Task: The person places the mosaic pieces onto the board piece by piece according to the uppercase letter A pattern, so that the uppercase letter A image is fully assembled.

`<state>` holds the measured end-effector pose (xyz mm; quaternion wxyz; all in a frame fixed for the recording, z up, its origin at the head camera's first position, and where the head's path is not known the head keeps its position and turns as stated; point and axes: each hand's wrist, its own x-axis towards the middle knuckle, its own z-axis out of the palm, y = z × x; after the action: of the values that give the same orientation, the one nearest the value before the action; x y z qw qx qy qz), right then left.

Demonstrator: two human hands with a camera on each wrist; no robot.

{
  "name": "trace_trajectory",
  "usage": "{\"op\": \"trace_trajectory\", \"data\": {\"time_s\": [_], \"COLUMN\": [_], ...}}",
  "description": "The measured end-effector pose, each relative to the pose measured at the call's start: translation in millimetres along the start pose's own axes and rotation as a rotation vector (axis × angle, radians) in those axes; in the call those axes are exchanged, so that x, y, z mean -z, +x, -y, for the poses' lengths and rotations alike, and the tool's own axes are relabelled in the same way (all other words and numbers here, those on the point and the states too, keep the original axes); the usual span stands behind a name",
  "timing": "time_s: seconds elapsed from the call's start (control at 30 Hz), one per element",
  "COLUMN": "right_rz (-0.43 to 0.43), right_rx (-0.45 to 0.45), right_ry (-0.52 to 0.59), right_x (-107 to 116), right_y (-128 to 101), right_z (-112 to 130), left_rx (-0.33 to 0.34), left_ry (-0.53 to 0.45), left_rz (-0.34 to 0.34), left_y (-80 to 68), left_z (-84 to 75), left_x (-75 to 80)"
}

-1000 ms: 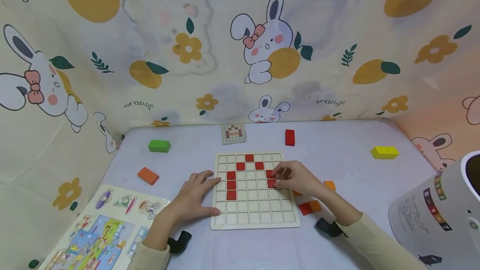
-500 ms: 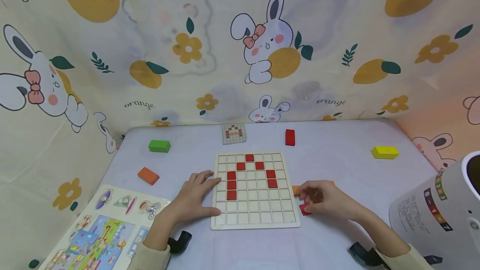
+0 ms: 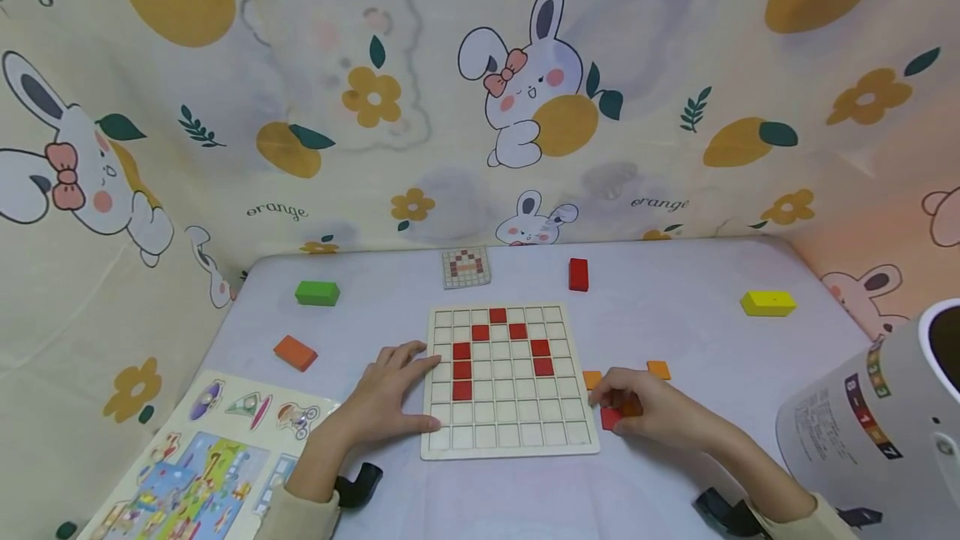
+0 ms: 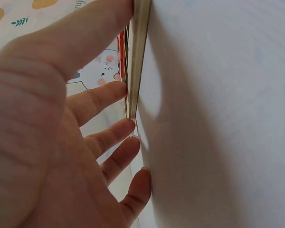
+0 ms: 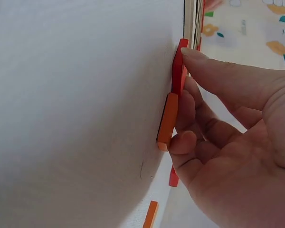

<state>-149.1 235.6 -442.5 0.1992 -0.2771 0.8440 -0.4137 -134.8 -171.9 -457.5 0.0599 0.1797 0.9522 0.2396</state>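
R hand [image 3: 651, 411] lies on the tabletop [image 3: 675, 315] just off the grid board's [image 3: 510, 448] right edge, near the front edge. Fingers curled; thumb and fingertips [image 5: 192, 59] pinch a red tile [image 5: 179, 71] lying flat on the tabletop, w/ an orange tile [image 5: 168, 121] touching it under the same fingers. Another red tile [image 5: 174, 176] shows behind the hand in the wrist view.

L hand [image 3: 390, 398] spread flat, fingers straight, pressed to the board's left edge, thumb near its front-left corner. Holds nothing.

Board: centre of tabletop, toward front. Nine red tiles [image 3: 462, 370] seated in cells, forming an arch shape: three down the left leg, two down the right, peak at top row.

Loose orange tiles [image 3: 658, 369] right of board, two visible beyond the R hand.

Further out: small pattern card [image 3: 467, 267] and red block [image 3: 577, 274] toward back edge; green block [image 3: 317, 293] back-left; orange block [image 3: 296, 352] left side; yellow block [image 3: 768, 302] right side. Picture puzzle [image 3: 202, 465] at front-left corner. White cylinder device [image 3: 877, 415] at front-right.
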Motion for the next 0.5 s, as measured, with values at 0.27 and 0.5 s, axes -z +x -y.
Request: {"op": "trace_trajectory", "data": {"time_s": [0.27,0.5], "right_rz": [0.008,0.030], "right_rx": [0.058,0.015], "right_ry": [-0.081,-0.096], "right_x": [-1.7,0.3], "right_y": [0.3,1.5], "right_z": [5.9,9.6], "left_rx": [0.000,-0.001], "left_ry": [0.012,0.005], "left_rz": [0.000,-0.003], "left_y": [0.2,0.5], "left_z": [2.0,1.7], "left_x": [-1.3,-1.3]}}
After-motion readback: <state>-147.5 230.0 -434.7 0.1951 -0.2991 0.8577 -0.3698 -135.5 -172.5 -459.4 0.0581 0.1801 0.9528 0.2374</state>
